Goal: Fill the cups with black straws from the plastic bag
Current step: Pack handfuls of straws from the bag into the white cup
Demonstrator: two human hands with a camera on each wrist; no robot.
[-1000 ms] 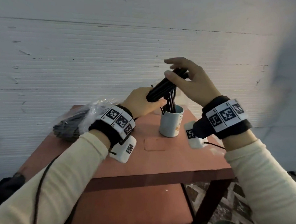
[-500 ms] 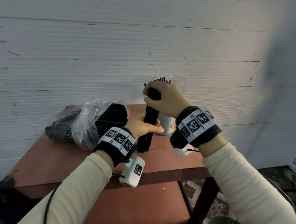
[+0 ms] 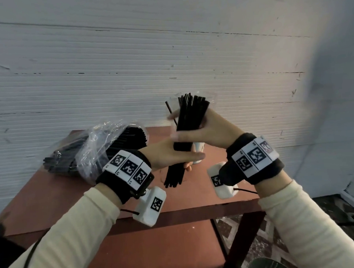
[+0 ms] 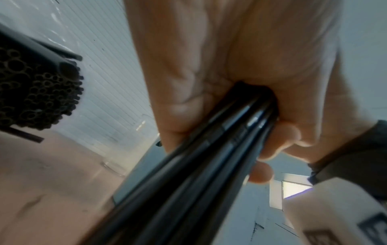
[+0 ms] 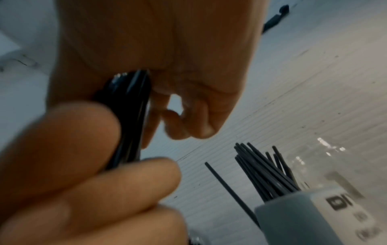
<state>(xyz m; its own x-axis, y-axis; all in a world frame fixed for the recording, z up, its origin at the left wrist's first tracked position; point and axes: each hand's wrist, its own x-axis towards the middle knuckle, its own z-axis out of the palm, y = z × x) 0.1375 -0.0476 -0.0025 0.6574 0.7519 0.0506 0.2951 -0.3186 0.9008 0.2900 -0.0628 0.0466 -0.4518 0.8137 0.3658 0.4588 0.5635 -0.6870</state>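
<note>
- Bundle of black straws (image 3: 188,121): thin, glossy, near upright, ends fanned at 12 o'clock, held above the table (image 3: 52,197).
- Right hand (image 3: 210,130): fingers curled round the bundle's middle.
- Left hand (image 3: 169,154): apparently gripping it lower down.
- Cup (image 5: 297,220): holds straws, behind the hands.
- Plastic bag (image 3: 95,150): at 10 o'clock, full of straws.
</note>
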